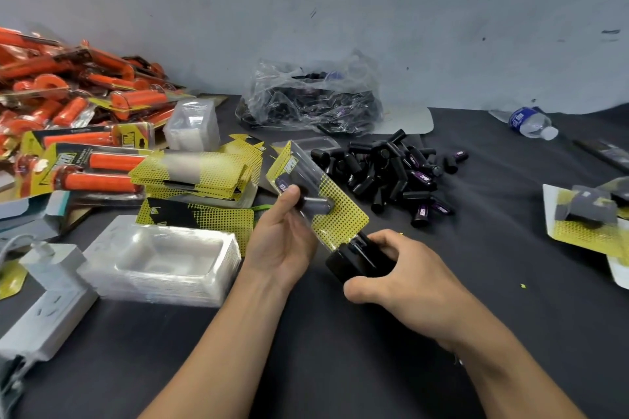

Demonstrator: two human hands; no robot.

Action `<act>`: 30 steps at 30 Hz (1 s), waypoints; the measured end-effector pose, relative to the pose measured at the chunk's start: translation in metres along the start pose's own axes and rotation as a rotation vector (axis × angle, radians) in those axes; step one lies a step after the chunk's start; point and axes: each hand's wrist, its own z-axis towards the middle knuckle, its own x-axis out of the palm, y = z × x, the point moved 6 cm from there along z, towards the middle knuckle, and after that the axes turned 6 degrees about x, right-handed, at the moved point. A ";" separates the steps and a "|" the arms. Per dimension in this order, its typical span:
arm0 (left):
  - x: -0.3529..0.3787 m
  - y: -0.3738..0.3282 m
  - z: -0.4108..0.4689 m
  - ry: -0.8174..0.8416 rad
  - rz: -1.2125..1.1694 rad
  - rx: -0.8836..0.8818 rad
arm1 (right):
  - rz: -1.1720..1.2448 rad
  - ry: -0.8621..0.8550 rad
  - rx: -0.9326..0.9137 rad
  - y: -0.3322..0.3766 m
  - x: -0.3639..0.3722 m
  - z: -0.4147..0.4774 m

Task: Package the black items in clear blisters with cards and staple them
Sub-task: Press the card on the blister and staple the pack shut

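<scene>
Holding the blister pack (326,194) up off the tabletop (476,282), the left hand (282,235) has its thumb laid across the clear front and its fingers tucked behind the yellow dotted card, so from my seat I read it as a firm pinch. The pack is tilted, its top corner leaning away and to the left. A black item (316,205) with a purple label sits inside the clear bubble, right under the thumb. The right hand (401,279) is wrapped round a black stapler (354,260), with the thumb low on the near side and the fingers curled over the top. The stapler's front end meets the pack's lower corner, right between the two hands. I cannot tell whether the card is actually inside its mouth.

Beyond the right hand, a loose pile of black items (391,173) lies on the dark tabletop. Past that, a crumpled clear bag (309,99) holds more of them against the wall. Just to the left of the left hand I see a stack of empty clear blisters (160,262), and beyond it a heap of yellow cards (200,170). Further left, orange packaged grips (68,95) are piled high, with a white power strip (44,303) at the near edge. Well off to the right of the right hand lie more carded packs (585,214), and far beyond them a water bottle (531,122) lies on its side.
</scene>
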 end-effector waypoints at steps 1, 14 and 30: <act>0.002 -0.001 -0.001 0.020 -0.016 -0.007 | 0.015 -0.002 -0.007 0.001 0.001 0.000; 0.000 0.000 -0.002 0.029 0.152 0.043 | 0.116 0.034 -0.070 0.003 0.003 -0.001; -0.001 0.002 0.005 0.181 0.273 0.117 | 0.199 -0.074 -0.066 0.000 0.005 0.004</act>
